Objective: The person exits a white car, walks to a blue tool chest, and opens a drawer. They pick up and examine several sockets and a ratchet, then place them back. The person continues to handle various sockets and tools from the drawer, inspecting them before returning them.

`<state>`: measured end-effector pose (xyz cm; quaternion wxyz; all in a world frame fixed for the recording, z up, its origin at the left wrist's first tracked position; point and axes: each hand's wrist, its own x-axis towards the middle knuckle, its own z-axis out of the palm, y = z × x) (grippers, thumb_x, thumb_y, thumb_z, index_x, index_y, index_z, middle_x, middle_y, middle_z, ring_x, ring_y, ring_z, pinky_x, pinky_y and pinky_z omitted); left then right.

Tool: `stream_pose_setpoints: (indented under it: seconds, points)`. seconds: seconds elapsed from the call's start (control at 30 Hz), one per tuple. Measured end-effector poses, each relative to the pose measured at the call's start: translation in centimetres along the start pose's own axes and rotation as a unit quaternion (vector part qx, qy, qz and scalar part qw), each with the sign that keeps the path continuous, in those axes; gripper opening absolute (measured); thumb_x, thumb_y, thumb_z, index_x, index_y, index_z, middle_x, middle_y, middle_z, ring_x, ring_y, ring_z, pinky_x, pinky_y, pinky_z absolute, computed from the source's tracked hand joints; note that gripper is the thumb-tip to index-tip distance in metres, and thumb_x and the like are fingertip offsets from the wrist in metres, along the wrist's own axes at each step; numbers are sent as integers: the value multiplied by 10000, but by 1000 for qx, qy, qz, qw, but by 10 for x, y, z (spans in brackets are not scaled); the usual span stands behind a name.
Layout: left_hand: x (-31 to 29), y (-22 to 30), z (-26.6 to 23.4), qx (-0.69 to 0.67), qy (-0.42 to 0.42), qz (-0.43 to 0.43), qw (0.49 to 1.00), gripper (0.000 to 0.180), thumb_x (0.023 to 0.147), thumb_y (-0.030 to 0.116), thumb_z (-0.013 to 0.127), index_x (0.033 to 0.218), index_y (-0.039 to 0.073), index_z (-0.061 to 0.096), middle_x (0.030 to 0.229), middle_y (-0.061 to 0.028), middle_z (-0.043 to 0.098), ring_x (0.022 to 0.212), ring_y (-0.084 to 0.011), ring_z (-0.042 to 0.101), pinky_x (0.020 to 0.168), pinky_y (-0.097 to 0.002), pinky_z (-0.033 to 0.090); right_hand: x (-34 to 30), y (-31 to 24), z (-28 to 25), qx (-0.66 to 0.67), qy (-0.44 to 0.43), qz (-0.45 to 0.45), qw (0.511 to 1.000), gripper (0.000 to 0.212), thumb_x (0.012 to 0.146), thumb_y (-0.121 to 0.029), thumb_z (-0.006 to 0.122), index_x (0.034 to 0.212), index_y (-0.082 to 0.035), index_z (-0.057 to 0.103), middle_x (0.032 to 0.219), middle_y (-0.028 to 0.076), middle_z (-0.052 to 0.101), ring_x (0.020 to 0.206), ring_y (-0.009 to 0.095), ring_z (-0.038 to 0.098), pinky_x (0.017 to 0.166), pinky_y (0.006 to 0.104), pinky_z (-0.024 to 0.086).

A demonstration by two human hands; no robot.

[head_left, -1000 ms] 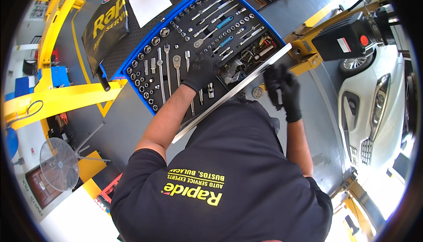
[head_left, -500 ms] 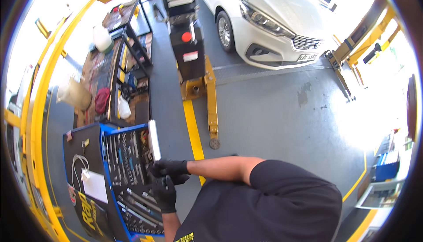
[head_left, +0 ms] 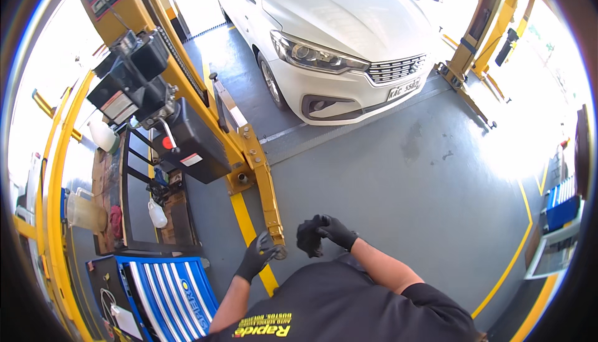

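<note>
A black work glove covers my left hand, which is raised in front of my body with its fingers loosely apart and nothing visible in them. In the picture its fingertips overlap the round end of the yellow lift arm; whether they touch I cannot tell. My right hand, gloved in black too, is closed on a crumpled black bundle that looks like cloth or a spare glove. Left of my left forearm stands the blue tool cabinet, its drawer fronts closed.
Ahead is a white car beside the yellow lift post with its black power unit. A workbench with jugs stands beyond the cabinet. Another lift post rises at the right, with a blue box at the far right.
The open tool drawer is now shut. My hands, close together over it before, have moved right and apart. My view has turned toward the car, and the black bundle shows in my right hand.
</note>
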<state>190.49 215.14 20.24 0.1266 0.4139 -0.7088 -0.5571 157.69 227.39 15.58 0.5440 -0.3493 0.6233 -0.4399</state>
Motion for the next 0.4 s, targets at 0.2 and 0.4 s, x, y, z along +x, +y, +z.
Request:
stream_pose_setpoints:
  seconds: [0.2,0.4]
  points:
    - [179,134,119,-316,-179,24,932,401,949,77,775,1315,62,612,1284,-55,674,1155,-133,631,997,-337,533,63,-81,-90,249,-119,9,961,462,1030,-181,702,1447,-30,570,1234,96,721,1064,166,706,906,330,582]
    - [272,75,40,-196,-4,-115,974,460,926,71,796,1355,64,627,1249,-65,729,1179,-145,664,1046,-341,526,180,-5,-231,80,-47,137,986,647,1084,-406,656,1579,-56,429,1362,141,698,1122,229,734,952,382,598]
